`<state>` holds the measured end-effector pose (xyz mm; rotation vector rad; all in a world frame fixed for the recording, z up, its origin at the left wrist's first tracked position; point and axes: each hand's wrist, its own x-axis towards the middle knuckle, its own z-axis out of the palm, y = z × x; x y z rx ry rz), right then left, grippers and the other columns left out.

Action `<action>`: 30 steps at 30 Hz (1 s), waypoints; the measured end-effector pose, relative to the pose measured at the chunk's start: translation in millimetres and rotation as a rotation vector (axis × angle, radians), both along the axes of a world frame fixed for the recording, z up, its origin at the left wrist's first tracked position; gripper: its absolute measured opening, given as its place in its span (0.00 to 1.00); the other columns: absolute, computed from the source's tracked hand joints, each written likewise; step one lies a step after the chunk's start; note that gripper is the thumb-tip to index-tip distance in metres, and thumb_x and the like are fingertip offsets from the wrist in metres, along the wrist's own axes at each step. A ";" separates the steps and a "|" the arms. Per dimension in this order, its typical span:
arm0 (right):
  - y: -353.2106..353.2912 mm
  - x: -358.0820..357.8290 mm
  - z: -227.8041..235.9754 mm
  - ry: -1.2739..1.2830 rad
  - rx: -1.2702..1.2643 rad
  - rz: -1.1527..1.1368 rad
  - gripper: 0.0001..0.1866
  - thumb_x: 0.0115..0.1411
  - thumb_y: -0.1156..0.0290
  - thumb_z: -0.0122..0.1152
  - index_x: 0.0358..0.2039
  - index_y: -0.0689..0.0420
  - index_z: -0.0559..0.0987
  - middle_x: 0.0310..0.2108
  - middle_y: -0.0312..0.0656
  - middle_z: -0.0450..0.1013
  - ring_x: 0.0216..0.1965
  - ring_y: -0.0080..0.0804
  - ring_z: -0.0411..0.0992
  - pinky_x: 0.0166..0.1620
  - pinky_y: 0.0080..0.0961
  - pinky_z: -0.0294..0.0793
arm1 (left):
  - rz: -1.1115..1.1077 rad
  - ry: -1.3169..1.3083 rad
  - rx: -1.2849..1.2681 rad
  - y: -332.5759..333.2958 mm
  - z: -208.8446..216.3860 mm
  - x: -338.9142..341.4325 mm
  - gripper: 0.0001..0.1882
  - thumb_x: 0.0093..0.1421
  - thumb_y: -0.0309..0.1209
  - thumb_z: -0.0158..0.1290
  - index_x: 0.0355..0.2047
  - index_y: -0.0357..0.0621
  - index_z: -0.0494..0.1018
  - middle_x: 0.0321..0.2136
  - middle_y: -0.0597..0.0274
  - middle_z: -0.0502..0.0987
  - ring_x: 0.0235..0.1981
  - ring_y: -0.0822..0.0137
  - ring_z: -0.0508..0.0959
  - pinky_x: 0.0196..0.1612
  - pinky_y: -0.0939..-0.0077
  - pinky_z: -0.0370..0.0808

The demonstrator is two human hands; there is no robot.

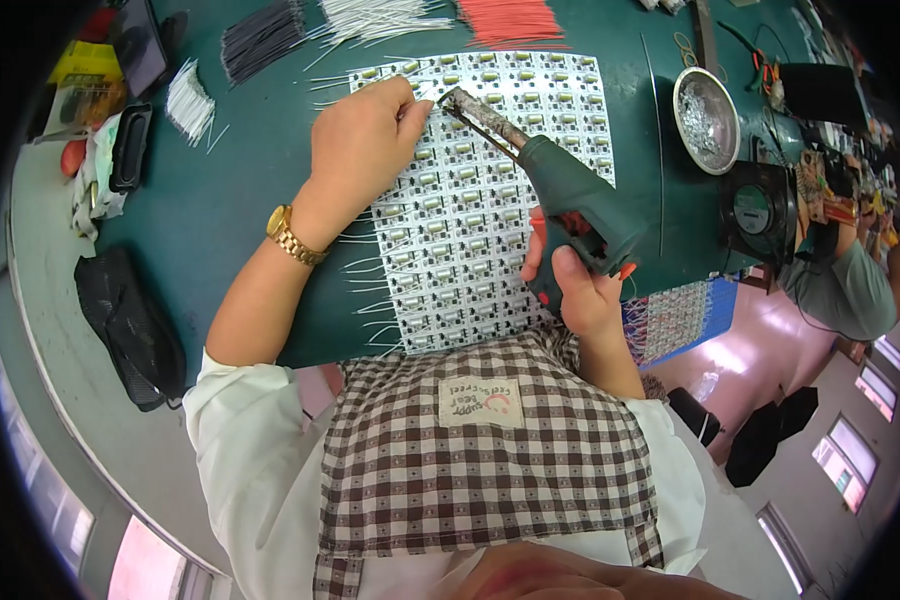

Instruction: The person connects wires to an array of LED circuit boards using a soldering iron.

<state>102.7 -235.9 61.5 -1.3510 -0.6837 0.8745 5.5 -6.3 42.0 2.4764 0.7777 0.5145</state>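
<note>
A large white sheet of small circuit boards lies on the green table in front of me, with thin white wires sticking out along its left edge. My left hand rests over the sheet's upper left part, thumb and fingers pinched together; what is between the fingertips is too small to make out. A dark green soldering gun is gripped in my right hand, its barrel slanting up and left. The gun's tip is close beside my left fingertips, over the upper rows; whether it touches the board cannot be told.
Bundles of black wires, white wires and red wires lie at the back. A smaller white wire bundle is at the left. A metal bowl and a black solder-spool-like reel stand right; a co-worker's arm is beyond.
</note>
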 end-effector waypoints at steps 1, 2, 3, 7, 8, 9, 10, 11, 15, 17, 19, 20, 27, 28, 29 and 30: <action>0.1 0.5 -0.2 -0.006 0.006 0.012 0.21 0.59 0.62 0.52 0.47 0.65 0.69 0.24 0.42 0.70 0.23 0.25 0.68 0.27 0.20 0.66 | -0.002 -0.006 0.022 -0.7 -0.8 -0.1 0.13 0.56 0.37 0.53 0.21 0.43 0.69 0.19 0.57 0.74 0.20 0.54 0.74 0.23 0.62 0.68; 0.0 0.8 -0.2 -0.011 0.012 0.024 0.21 0.59 0.63 0.52 0.47 0.65 0.69 0.24 0.42 0.70 0.23 0.24 0.68 0.27 0.19 0.66 | -0.003 -0.011 0.045 -1.1 -1.2 0.0 0.13 0.56 0.37 0.53 0.20 0.43 0.69 0.19 0.57 0.74 0.20 0.54 0.74 0.23 0.63 0.69; -0.3 0.9 -0.2 -0.012 0.011 0.023 0.21 0.59 0.63 0.52 0.47 0.65 0.69 0.24 0.42 0.70 0.23 0.24 0.68 0.27 0.19 0.66 | -0.004 -0.012 0.044 -1.3 -1.5 -0.1 0.13 0.56 0.37 0.53 0.20 0.43 0.69 0.19 0.57 0.74 0.20 0.54 0.74 0.23 0.63 0.69; -1.6 0.2 -0.8 -0.012 0.005 0.020 0.20 0.59 0.64 0.52 0.47 0.65 0.69 0.25 0.42 0.70 0.23 0.25 0.68 0.27 0.20 0.66 | -0.007 -0.011 0.066 -1.4 -2.6 0.0 0.13 0.56 0.37 0.53 0.20 0.43 0.69 0.19 0.57 0.73 0.20 0.54 0.74 0.22 0.63 0.69; -1.8 0.0 -1.0 -0.016 0.007 0.013 0.19 0.59 0.65 0.52 0.47 0.65 0.69 0.26 0.42 0.70 0.23 0.25 0.68 0.27 0.20 0.66 | -0.008 -0.012 0.069 -1.4 -2.8 0.2 0.13 0.56 0.37 0.53 0.20 0.43 0.69 0.19 0.58 0.73 0.20 0.54 0.74 0.22 0.63 0.69; -1.7 0.4 -1.0 -0.015 0.007 0.013 0.19 0.59 0.65 0.52 0.47 0.65 0.69 0.26 0.42 0.70 0.23 0.25 0.68 0.27 0.20 0.66 | -0.008 -0.011 0.069 -1.5 -2.7 0.0 0.13 0.56 0.37 0.53 0.20 0.43 0.69 0.19 0.58 0.73 0.20 0.54 0.74 0.22 0.63 0.69; -1.3 1.1 -1.0 -0.012 0.014 0.029 0.19 0.59 0.66 0.52 0.46 0.65 0.69 0.26 0.43 0.70 0.23 0.25 0.68 0.27 0.20 0.66 | -0.005 -0.016 0.074 -1.7 -2.6 -0.4 0.13 0.56 0.37 0.53 0.20 0.43 0.69 0.19 0.58 0.73 0.21 0.54 0.74 0.22 0.63 0.69; -1.1 1.8 -1.0 -0.010 0.021 0.045 0.18 0.59 0.67 0.51 0.46 0.65 0.69 0.27 0.43 0.71 0.23 0.25 0.68 0.28 0.21 0.67 | -0.002 -0.020 0.079 -2.0 -2.5 -0.7 0.13 0.56 0.37 0.53 0.20 0.43 0.69 0.19 0.58 0.73 0.21 0.54 0.74 0.22 0.63 0.68; -1.7 3.2 -1.2 -0.092 -0.012 0.059 0.17 0.59 0.69 0.51 0.46 0.65 0.69 0.27 0.43 0.71 0.23 0.26 0.69 0.28 0.22 0.68 | -0.002 -0.015 0.082 -2.1 -2.8 -0.3 0.13 0.56 0.37 0.53 0.20 0.44 0.69 0.19 0.58 0.73 0.20 0.54 0.73 0.21 0.63 0.68; -2.4 3.4 -2.7 -0.148 -0.027 0.068 0.16 0.59 0.70 0.50 0.45 0.65 0.69 0.26 0.42 0.71 0.23 0.26 0.69 0.28 0.22 0.68 | 0.001 0.001 0.082 -2.1 -2.3 -0.3 0.12 0.56 0.36 0.54 0.23 0.42 0.71 0.19 0.58 0.73 0.20 0.57 0.73 0.22 0.68 0.67; -1.9 4.5 -4.7 -0.194 -0.020 0.072 0.16 0.59 0.70 0.50 0.45 0.65 0.69 0.26 0.42 0.71 0.23 0.25 0.69 0.28 0.22 0.68 | -0.002 -0.005 0.093 -1.8 -2.8 -0.8 0.11 0.56 0.36 0.54 0.23 0.42 0.71 0.19 0.58 0.73 0.20 0.58 0.72 0.22 0.68 0.67; -1.7 4.7 -5.4 -0.242 -0.011 0.077 0.16 0.60 0.69 0.50 0.45 0.65 0.68 0.26 0.41 0.70 0.23 0.25 0.69 0.28 0.22 0.68 | -0.004 -0.011 0.104 -1.7 -2.9 -0.8 0.11 0.56 0.36 0.55 0.23 0.42 0.71 0.19 0.58 0.73 0.19 0.58 0.72 0.22 0.68 0.67; -1.2 1.7 -0.9 -0.216 -0.073 0.033 0.14 0.53 0.74 0.58 0.41 0.65 0.74 0.30 0.43 0.74 0.27 0.33 0.71 0.32 0.25 0.70 | -0.006 -0.011 0.097 -1.3 -3.7 -0.3 0.11 0.57 0.36 0.54 0.23 0.42 0.71 0.19 0.59 0.73 0.19 0.58 0.72 0.22 0.68 0.67; -1.5 1.9 -0.2 -0.232 -0.103 0.046 0.14 0.53 0.74 0.59 0.40 0.65 0.74 0.29 0.43 0.74 0.26 0.33 0.71 0.32 0.26 0.70 | -0.010 -0.010 0.104 -1.4 -3.8 -0.5 0.11 0.57 0.36 0.54 0.23 0.43 0.71 0.19 0.59 0.73 0.19 0.58 0.72 0.22 0.68 0.67; -1.5 2.1 0.1 -0.248 -0.132 0.059 0.14 0.53 0.74 0.59 0.40 0.65 0.74 0.29 0.43 0.74 0.26 0.33 0.71 0.32 0.26 0.70 | -0.014 -0.009 0.111 -1.4 -3.8 -0.8 0.11 0.57 0.36 0.54 0.23 0.43 0.71 0.19 0.59 0.73 0.19 0.58 0.72 0.22 0.68 0.67; -1.2 2.4 -0.4 -0.249 -0.131 0.060 0.14 0.53 0.74 0.59 0.40 0.65 0.74 0.29 0.43 0.74 0.26 0.33 0.71 0.32 0.26 0.70 | -0.013 -0.010 0.112 -1.6 -4.0 -0.6 0.11 0.57 0.36 0.54 0.23 0.43 0.71 0.19 0.59 0.73 0.19 0.58 0.72 0.22 0.68 0.67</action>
